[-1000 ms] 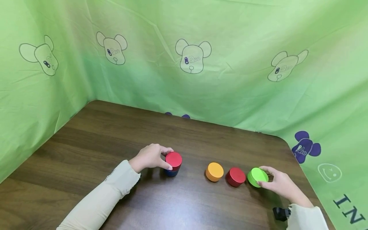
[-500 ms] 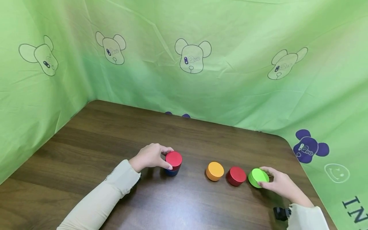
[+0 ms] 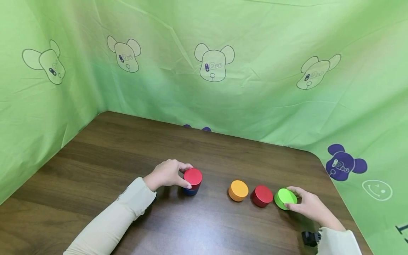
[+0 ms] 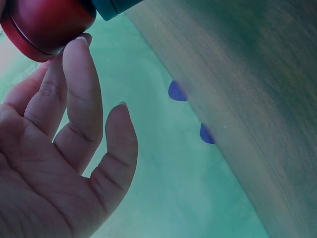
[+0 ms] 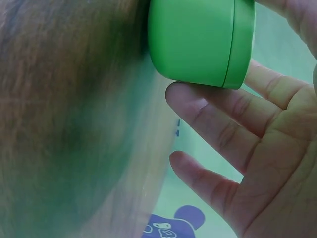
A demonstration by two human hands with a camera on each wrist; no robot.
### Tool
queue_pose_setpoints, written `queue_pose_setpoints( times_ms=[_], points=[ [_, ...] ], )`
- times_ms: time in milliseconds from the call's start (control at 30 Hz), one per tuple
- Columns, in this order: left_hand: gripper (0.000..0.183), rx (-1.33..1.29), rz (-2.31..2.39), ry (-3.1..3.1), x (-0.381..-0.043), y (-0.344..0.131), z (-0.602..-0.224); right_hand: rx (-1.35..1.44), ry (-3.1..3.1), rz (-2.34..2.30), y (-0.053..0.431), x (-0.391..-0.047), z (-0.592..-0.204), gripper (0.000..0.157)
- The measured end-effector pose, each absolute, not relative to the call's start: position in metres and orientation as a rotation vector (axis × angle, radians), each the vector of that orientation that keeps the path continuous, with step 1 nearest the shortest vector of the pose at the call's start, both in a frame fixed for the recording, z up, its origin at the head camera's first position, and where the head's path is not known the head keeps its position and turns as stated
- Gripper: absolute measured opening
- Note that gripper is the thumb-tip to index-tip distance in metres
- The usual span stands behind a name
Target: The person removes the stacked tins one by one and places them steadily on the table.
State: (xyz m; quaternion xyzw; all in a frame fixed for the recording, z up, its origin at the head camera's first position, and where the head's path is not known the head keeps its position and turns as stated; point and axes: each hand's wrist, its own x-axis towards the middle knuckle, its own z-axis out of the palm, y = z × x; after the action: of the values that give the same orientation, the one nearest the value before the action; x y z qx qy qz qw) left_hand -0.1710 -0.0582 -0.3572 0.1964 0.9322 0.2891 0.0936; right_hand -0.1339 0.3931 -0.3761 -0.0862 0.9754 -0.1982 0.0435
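Note:
Thumb and fingers of my left hand grip a small round red tin, which stands stacked on a dark blue tin. In the left wrist view the red tin shows its lid seam, and the little finger is spread away from it. My right hand pinches a bright green tin by its sides at the right of the table. The right wrist view shows the green tin with fingertips against its wall. Between the hands sit an orange tin and a darker red tin.
All the tins stand on a brown wooden table with rounded far corners. A green cloth printed with mouse-like heads hangs behind and along both sides. A small black device sits at the right wrist.
The green tin and right hand have shifted very slightly toward the near side. The left hand keeps its grip on the stacked red tin, unmoved. The cloth at the right has shifted a little.

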Motion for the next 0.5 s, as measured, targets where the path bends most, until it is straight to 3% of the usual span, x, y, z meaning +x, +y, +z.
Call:
queue_pose_setpoints(
  times_ms=[500],
  points=[
    [0.057,0.585,0.853,2.771,-0.1698,-0.058,-0.36,-0.249,2.956,-0.625,0.3951,-0.1328,-0.3799,0.059]
  ],
)
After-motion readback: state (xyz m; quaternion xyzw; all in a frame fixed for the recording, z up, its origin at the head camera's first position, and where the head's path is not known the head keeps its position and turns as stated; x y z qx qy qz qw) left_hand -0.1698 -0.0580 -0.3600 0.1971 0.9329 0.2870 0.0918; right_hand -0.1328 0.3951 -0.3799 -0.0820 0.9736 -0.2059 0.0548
